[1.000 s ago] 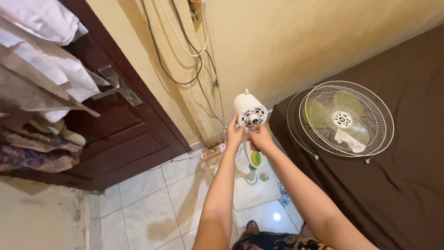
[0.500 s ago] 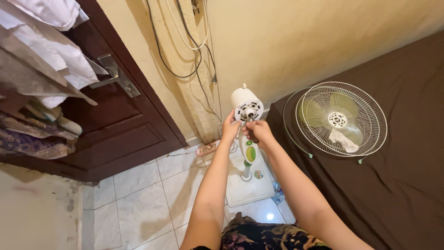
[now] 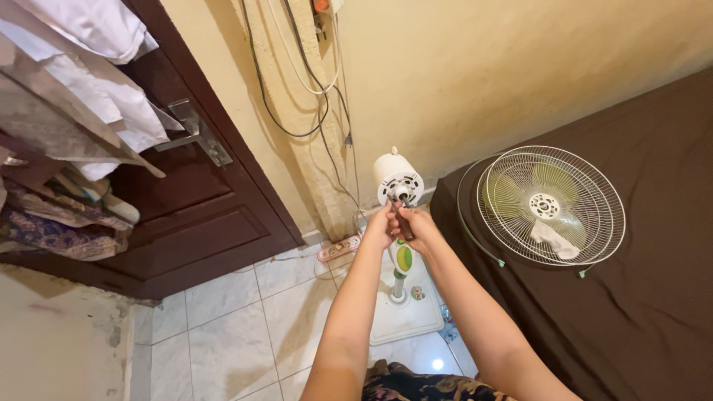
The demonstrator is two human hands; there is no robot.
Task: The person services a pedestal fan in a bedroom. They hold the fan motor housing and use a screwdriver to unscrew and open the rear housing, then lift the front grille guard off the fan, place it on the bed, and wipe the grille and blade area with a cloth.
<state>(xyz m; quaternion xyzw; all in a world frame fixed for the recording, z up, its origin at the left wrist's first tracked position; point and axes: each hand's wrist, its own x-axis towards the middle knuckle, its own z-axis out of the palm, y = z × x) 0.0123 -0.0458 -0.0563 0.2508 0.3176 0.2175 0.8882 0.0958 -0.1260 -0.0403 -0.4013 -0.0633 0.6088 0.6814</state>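
A white fan motor head (image 3: pixel 397 177) stands on a thin pole above a white square base (image 3: pixel 407 319), its front bare of blades. Both my hands are raised to its lower front. My right hand (image 3: pixel 420 229) grips a dark-handled tool (image 3: pixel 405 224) that points up at the motor's face. My left hand (image 3: pixel 380 226) is close beside it, its fingertips bunched against the bottom of the motor's face by the tool's tip. What those fingers hold is hidden. The fan's wire grille with pale green blades (image 3: pixel 549 204) lies flat on a dark brown bed (image 3: pixel 639 319) to the right.
A dark wooden door (image 3: pixel 200 215) with a metal handle is at left, with clothes hanging beside it (image 3: pixel 82 89). Cables (image 3: pixel 312 82) run down the yellow wall to a power strip (image 3: pixel 339 247) on the tiled floor.
Both hands have stayed at the motor head, with the tool still at its front. The view has shifted slightly, so the fan and grille sit a little differently in frame.
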